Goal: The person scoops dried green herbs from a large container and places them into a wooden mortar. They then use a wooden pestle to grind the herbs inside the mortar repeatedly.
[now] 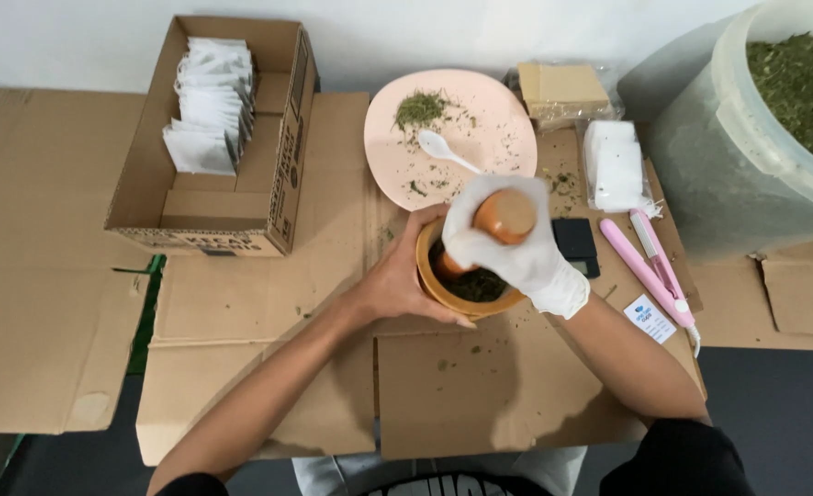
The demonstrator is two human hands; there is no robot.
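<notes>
Right hand (516,248), gloved, is wrapped around the pestle (503,218), which we see upright inside the mortar (466,276); left hand (402,276), bare, cups the mortar's left wall, below the pink plate (498,110).

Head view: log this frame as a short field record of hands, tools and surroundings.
left hand: bare, steadies wooden mortar
right hand: white-gloved, grips wooden pestle
mortar contents: green dried herb
plate: pink, herb bits, white spoon
left: cardboard box of white sachets
right: tub of dried herb, pink sealer
</notes>
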